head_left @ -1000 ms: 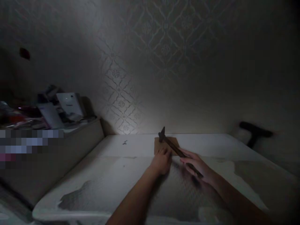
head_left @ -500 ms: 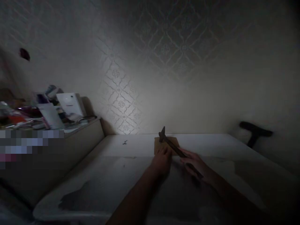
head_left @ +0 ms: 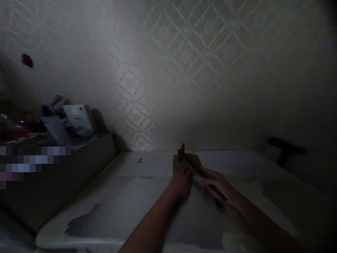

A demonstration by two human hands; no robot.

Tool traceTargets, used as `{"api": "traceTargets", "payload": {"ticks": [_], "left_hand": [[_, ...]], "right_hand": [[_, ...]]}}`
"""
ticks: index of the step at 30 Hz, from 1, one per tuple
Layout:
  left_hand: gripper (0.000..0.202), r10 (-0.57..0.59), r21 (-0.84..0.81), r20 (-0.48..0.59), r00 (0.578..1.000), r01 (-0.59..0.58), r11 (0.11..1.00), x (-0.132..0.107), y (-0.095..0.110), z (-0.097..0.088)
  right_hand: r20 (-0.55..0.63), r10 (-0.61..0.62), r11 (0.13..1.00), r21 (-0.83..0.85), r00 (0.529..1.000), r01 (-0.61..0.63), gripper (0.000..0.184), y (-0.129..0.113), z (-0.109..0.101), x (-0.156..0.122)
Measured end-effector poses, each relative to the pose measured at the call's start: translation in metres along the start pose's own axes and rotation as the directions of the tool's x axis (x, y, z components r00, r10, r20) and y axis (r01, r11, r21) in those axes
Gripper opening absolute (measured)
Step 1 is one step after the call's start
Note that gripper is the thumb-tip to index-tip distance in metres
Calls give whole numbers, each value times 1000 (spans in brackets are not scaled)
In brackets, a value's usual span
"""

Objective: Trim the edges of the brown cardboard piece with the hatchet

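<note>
White tabletop [head_left: 158, 165] is spreading below; I am watching the hammer [head_left: 196, 166] reaching forward-left from my right hand [head_left: 219, 184], clenched round its handle, its head over the brown board [head_left: 195, 159], where my left hand [head_left: 181, 180] is resting, whether pinching or spread I cannot tell.

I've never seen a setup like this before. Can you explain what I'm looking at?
No machine here: these are a person's two bare hands, filmed by one camera worn on the head, looking forward and down. The right hand grips a hammer by its handle, over a brown board. The left hand has its fingers at the board's near side; it is too dim to tell whether they hold anything. The board lies on a white table, with small dark bits to its left.
</note>
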State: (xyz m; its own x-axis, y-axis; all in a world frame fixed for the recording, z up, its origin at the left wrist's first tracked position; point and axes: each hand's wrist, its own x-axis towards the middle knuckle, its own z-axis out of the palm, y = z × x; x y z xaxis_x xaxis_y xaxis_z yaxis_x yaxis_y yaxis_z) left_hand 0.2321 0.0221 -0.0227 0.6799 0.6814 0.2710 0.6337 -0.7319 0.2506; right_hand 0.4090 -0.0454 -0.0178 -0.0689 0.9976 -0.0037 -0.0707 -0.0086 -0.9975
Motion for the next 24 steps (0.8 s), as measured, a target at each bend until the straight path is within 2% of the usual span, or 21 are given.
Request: {"api": "traceTargets", "payload": {"ticks": [13, 24], "left_hand": [[47, -3, 65, 27, 1000, 2, 998, 0, 0, 0], [46, -6, 29, 22, 1000, 5, 1000, -1, 0, 0]], "right_hand": [[-19, 13, 1000, 0, 1000, -13, 67, -1, 2, -1], [-3, -1, 1000, 13, 1000, 1, 69, 1, 1, 0]]}}
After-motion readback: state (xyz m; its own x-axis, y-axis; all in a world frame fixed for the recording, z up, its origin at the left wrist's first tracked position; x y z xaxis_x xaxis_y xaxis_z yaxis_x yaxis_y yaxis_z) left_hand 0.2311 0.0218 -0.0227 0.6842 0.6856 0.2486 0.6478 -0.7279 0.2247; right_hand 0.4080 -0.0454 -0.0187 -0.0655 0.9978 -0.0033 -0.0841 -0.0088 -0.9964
